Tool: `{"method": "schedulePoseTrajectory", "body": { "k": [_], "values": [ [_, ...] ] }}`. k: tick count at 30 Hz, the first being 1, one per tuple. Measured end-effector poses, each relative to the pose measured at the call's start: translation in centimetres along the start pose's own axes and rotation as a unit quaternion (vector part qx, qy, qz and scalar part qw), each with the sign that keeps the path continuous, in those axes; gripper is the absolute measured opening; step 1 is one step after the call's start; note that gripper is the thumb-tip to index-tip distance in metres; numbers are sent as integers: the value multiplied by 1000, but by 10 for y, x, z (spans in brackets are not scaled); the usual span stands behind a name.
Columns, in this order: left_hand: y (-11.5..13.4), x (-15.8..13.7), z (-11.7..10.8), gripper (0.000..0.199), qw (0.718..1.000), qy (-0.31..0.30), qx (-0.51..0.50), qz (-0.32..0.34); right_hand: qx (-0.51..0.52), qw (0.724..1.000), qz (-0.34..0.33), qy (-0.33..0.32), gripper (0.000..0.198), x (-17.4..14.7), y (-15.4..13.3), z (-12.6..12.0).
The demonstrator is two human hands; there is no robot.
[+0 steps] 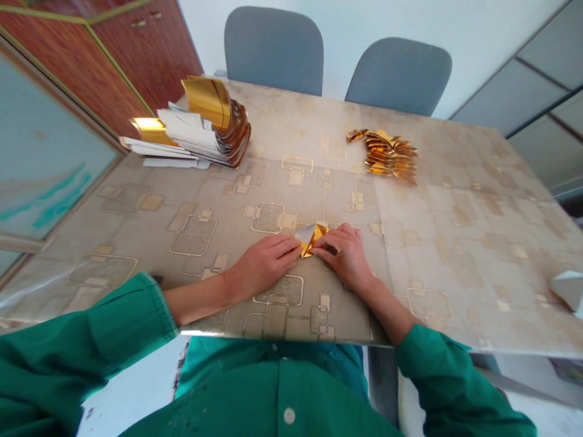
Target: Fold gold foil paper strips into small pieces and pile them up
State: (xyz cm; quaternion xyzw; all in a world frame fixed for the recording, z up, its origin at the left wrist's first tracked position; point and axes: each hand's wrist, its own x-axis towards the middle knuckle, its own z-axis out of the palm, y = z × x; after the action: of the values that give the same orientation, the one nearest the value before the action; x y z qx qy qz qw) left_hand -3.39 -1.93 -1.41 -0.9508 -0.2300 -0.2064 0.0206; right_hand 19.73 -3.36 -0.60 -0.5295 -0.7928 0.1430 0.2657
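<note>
Gold paper is held by the left hand, fingers closed, and the pinching right hand

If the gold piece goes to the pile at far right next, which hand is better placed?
Probably the right hand: its fingers touch the gold piece, and it is nearer the pile. The left hand is on the far side.

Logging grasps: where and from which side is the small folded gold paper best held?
Probably the side edges, left hand from the left, right hand from the right: the paper is small, with diagonal folds across its middle that pressing might flatten.
</note>
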Motion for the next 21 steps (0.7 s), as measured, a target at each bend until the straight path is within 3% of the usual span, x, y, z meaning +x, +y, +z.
{"method": "schedulePoseTrajectory", "body": {
  "k": [5, 10, 21],
  "values": [
    [9, -8, -8, 44, 998, -66, 12, -16, -5, 1000, -8, 5, 14, 0, 1, 0],
    [9, -5, -10, 42, 997, -75, -7, -16, -24, 1000, -13, 6, 15, 0, -1, -1],
    [11, -5, -13, 40, 996, -81, -28, -39, -38, 992, 113, 36, 26, -2, 3, 3]
  ]
}}
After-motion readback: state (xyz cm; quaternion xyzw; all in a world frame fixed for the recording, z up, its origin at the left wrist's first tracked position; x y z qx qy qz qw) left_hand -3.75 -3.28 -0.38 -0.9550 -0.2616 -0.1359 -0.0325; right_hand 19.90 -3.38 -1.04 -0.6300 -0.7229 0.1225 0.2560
